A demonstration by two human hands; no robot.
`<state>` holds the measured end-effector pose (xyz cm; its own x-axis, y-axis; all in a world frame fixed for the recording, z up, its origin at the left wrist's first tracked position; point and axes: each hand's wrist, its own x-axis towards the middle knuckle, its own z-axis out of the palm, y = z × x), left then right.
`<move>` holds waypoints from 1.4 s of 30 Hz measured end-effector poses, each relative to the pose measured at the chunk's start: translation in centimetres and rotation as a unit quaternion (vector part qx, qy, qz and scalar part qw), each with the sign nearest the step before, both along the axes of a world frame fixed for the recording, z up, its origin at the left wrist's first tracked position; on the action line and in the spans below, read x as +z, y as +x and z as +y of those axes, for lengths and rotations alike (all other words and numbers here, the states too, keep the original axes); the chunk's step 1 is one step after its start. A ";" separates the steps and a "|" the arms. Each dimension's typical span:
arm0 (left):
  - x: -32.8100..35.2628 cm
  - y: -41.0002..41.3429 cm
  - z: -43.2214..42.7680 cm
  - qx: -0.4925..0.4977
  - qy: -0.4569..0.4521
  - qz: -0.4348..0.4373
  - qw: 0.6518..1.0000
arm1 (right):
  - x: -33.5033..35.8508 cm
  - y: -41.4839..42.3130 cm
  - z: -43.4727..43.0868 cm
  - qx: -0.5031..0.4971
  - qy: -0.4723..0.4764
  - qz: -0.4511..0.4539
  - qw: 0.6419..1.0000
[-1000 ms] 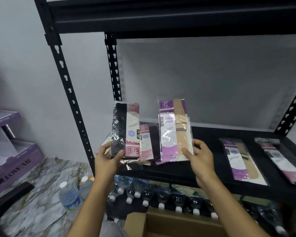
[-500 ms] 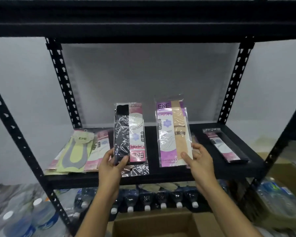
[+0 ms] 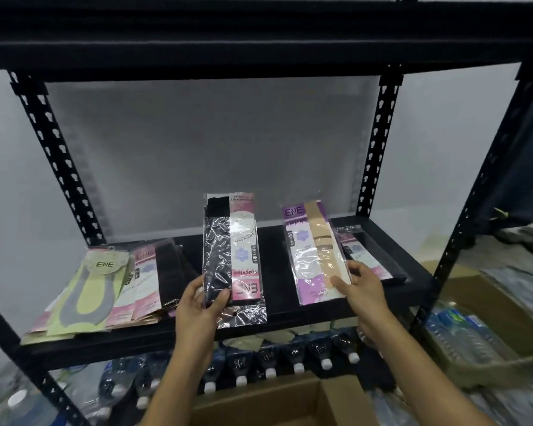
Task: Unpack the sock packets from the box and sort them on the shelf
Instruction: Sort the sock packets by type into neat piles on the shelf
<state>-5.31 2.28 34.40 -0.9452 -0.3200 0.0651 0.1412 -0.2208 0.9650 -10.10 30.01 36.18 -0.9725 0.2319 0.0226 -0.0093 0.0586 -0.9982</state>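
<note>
1. Sock packets (image 3: 228, 235) are mid-sort, with two of them in hand. The open cardboard box (image 3: 259, 404) lies nearest, at the bottom edge, and its inside is out of sight.
2. Both forearms reach up and forward from above the box, with the wrists raised towards the front edge of the black shelf (image 3: 166, 342).
3. On the left hand (image 3: 197, 309), the fingers (image 3: 193, 289) pinch the lower end of a black packet (image 3: 217, 265), thumb in front. It is held upright over the middle of the shelf with its label upside down.
4. On the right hand (image 3: 363, 290), the fingers (image 3: 359, 269) clasp the lower part of a beige packet (image 3: 316, 250). This one is also upright, just in front of a pink-and-black packet (image 3: 366, 256) lying flat at the shelf's right end.
5. Farther left, a fanned pile (image 3: 99, 287) lies on the shelf, with yellow-and-grey packets beside pink-and-black ones.
6. The step in hand looks like matching each held packet to its kind. The black one probably belongs with the pink-and-black packets. The beige one has no visible mate, so it likely needs its own spot on the bare middle of the shelf. The next move calls for lowering each packet flat, squaring it up and letting go.
</note>
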 end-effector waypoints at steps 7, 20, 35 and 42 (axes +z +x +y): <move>-1.2 0.1 -0.6 0.004 0.002 -0.013 1.000 | -1.7 -3.7 1.5 -0.012 0.029 -0.051 0.998; -2.4 0.0 -0.2 0.002 0.016 -0.032 0.999 | -3.9 -6.7 1.1 -0.033 0.202 -0.085 0.975; 0.5 0.5 -0.8 -0.007 -0.068 -0.029 0.997 | 4.2 -2.0 -2.7 0.020 0.251 0.161 0.954; 4.9 0.1 -3.7 -0.137 -0.271 -0.014 0.953 | 7.5 0.3 -4.5 0.085 0.300 0.284 0.907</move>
<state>-5.22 -1.46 39.34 -0.9922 0.0119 0.1240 0.1222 0.2856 0.9505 -9.81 25.53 43.71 -0.7845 -0.1408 0.6040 -0.5726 0.5384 -0.6183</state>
